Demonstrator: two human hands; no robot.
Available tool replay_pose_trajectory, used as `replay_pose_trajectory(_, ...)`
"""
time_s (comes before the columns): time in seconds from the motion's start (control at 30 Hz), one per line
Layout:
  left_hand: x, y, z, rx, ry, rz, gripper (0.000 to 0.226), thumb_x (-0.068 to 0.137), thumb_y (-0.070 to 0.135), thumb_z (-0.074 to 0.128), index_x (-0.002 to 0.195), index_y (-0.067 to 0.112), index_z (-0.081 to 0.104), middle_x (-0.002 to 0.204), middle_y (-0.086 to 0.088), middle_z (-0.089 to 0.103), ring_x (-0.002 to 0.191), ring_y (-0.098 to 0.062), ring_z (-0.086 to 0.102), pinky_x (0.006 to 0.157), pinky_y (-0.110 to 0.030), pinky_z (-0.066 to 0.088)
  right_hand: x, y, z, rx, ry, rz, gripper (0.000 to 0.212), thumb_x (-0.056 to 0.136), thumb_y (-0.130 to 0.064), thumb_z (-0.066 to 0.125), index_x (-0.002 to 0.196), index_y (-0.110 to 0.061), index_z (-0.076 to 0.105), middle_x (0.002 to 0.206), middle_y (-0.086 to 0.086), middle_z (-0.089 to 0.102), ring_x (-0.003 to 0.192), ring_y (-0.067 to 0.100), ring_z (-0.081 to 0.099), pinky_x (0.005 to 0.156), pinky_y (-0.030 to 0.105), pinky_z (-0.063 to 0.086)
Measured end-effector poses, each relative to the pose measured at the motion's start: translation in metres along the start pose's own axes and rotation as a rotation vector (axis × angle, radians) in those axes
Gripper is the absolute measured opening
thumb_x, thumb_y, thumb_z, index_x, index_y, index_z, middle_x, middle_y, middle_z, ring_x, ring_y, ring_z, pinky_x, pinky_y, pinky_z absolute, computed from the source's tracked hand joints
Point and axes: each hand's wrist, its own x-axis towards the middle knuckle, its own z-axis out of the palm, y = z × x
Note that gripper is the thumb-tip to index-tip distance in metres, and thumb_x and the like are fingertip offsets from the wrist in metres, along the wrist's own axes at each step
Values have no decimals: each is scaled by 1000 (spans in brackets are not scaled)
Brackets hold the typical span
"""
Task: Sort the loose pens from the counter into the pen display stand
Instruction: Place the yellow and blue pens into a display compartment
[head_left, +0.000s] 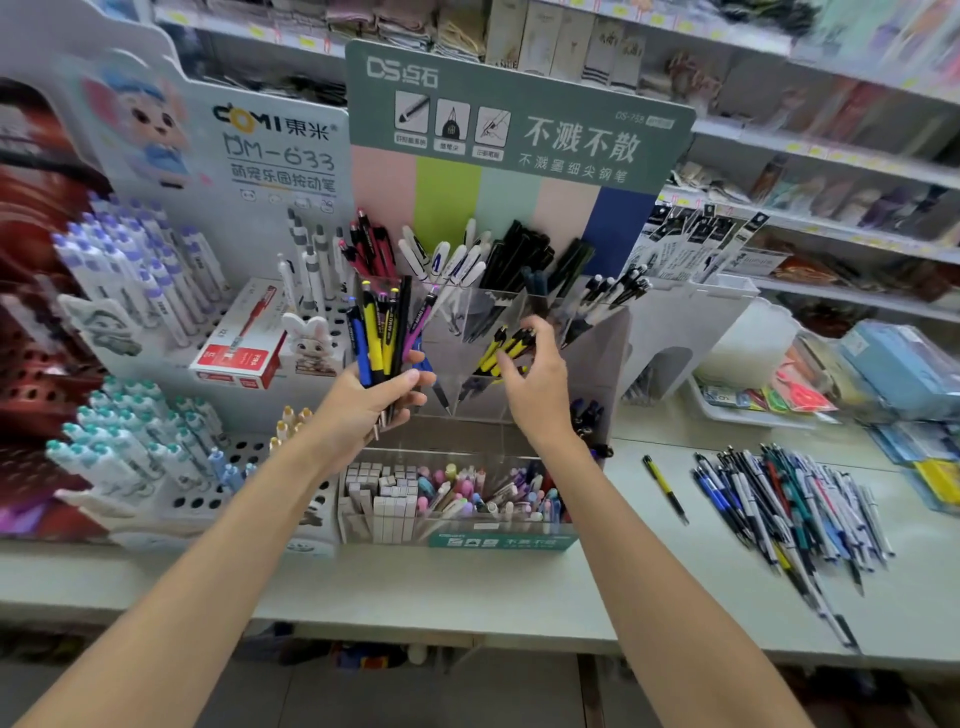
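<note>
My left hand (371, 402) grips an upright bunch of pens (382, 338), yellow, blue, purple and black, in front of the clear pen display stand (597, 353). My right hand (535, 379) reaches into a middle compartment of the stand, its fingers curled around yellow-and-black pens (503, 349) that sit in that compartment. Upper compartments hold red, white and black pens. A pile of loose pens (789, 509) lies on the counter at the right, with one yellow-and-black pen (665, 488) lying apart to its left.
A low tray of pastel pens and erasers (447, 499) stands at the stand's base. White racks with purple and teal pens (130, 291) fill the left. A red box (244, 343) sits behind them. Trays and packets (769, 389) lie at the right, shelves behind.
</note>
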Motion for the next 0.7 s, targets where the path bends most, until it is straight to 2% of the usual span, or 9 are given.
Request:
replay_pose_trajectory(0.07, 0, -1, 3, 18, -28, 0, 19, 96, 10, 59, 112, 16, 65, 97, -2, 76, 76, -9, 67, 65, -20, 55, 2, 4, 3, -146, -45, -76, 40, 97, -24, 59, 134, -15, 50, 127, 9, 55, 116, 28, 47, 99, 42, 37)
replay_pose_trajectory(0.17, -2, -3, 7, 37, -57, -9, 19, 97, 11, 58, 113, 17, 65, 96, -2, 75, 78, -11, 66, 66, -22, 54, 0, 3, 6, -143, -12, -74, 40, 98, -24, 57, 136, -13, 54, 137, 15, 45, 128, 30, 39, 109, 42, 32)
replay_pose_trajectory(0.27, -2, -4, 7, 42, -129, -35, 21, 97, 12, 58, 117, 15, 64, 83, -3, 68, 68, -12, 59, 60, -21, 50, -8, -5, 2, -158, 189, -150, 47, 94, -23, 61, 139, -17, 52, 146, 13, 37, 130, 20, 37, 112, 35, 25)
replay_pose_trajectory(0.33, -1, -5, 4, 31, -214, -61, 24, 97, 13, 57, 121, 11, 62, 75, -2, 59, 60, -10, 48, 51, -18, 41, -7, -26, -11, -28, 293, -230, 49, 91, -21, 63, 138, -15, 51, 139, 7, 46, 122, 12, 45, 109, 30, 31)
replay_pose_trajectory(0.37, -1, -4, 4, 36, -261, -79, 23, 96, 14, 57, 119, 8, 61, 73, -1, 55, 57, -9, 43, 49, -18, 37, -4, -41, -21, 99, 236, -215, 49, 91, -21, 63, 137, -16, 51, 132, 3, 51, 115, 11, 52, 105, 28, 39)
replay_pose_trajectory(0.43, -2, -2, 5, 68, -354, -104, 16, 92, 18, 60, 102, 6, 56, 70, 0, 52, 55, -9, 38, 48, -17, 33, 7, -68, -38, 338, -49, -93, 49, 91, -26, 67, 137, -22, 50, 120, -1, 61, 100, 10, 61, 91, 25, 51)
replay_pose_trajectory(0.53, -3, 0, 11, 71, -414, -107, 13, 91, 20, 61, 90, 11, 52, 71, 0, 52, 53, -7, 38, 48, -16, 33, 20, -84, -49, 284, -363, -83, 39, 86, -25, 74, 123, -20, 63, 103, -2, 69, 83, 6, 64, 78, 22, 52)
replay_pose_trajectory(0.6, -2, 0, 12, 45, -398, -101, 15, 88, 24, 63, 89, 11, 55, 74, -1, 54, 53, -7, 39, 48, -16, 34, 21, -83, -50, 276, -378, -76, 23, 86, -18, 74, 108, -12, 70, 84, 0, 69, 70, 4, 60, 68, 21, 50)
replay_pose_trajectory(0.7, -4, 1, 9, 66, -391, -89, 14, 89, 27, 62, 85, 14, 57, 72, 0, 50, 53, -7, 38, 49, -17, 32, 19, -81, -49, 433, -325, 19, 13, 89, -8, 68, 102, -10, 70, 91, 6, 71, 81, 10, 64, 78, 26, 53)
